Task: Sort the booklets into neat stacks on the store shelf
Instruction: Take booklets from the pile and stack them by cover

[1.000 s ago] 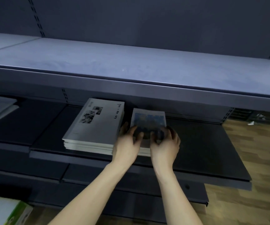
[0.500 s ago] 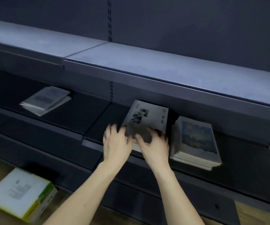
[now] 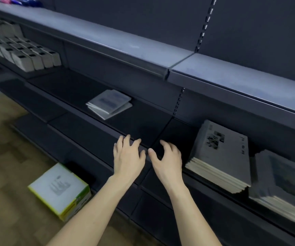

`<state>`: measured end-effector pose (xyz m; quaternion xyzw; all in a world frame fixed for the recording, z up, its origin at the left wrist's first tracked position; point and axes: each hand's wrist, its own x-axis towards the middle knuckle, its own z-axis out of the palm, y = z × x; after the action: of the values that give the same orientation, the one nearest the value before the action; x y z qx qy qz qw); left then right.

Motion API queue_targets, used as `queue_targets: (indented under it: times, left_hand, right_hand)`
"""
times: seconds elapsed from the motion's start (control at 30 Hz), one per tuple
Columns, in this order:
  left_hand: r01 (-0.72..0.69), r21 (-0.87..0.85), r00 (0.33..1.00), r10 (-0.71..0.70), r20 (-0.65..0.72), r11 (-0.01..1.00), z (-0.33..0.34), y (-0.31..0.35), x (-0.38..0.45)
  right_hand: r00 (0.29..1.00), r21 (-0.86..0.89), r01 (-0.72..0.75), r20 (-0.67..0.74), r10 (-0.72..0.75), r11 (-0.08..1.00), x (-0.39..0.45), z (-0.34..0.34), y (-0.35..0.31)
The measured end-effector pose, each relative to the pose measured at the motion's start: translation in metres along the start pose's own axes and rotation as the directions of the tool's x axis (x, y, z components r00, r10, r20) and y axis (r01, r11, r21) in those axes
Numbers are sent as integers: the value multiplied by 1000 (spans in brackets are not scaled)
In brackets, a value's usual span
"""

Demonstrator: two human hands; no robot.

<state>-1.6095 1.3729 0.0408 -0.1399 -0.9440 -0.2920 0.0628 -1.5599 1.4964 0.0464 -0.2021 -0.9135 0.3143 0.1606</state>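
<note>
My left hand (image 3: 128, 158) and my right hand (image 3: 168, 158) hover side by side at the front edge of the dark shelf (image 3: 82, 110), both empty with fingers loosely spread. To their right lies a tall stack of grey booklets (image 3: 219, 155) with a black photo print on top. Further right sits a second stack of booklets with a blue picture cover (image 3: 283, 185). A small, slightly skewed pile of pale booklets (image 3: 109, 103) lies on the shelf to the upper left of my hands.
An upper grey shelf (image 3: 125, 45) overhangs the booklet shelf. Rows of white boxes (image 3: 24, 52) fill the far left. A white and green carton (image 3: 59, 190) stands on the wooden floor below.
My hands left the grey stack and moved left along the shelf edge. The view swung left, so the pale pile now sits near the middle.
</note>
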Motion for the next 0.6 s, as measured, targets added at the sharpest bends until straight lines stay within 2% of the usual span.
queue_targets:
  times: [0.27, 0.6]
  left_hand:
    - [110, -31, 993, -111, -40, 993, -23, -72, 34]
    - [132, -9, 988, -133, -79, 991, -28, -134, 129]
  right_hand:
    - [989, 49, 55, 134, -61, 997, 32, 64, -52]
    - [959, 184, 27, 273, -78, 982, 120, 143, -98]
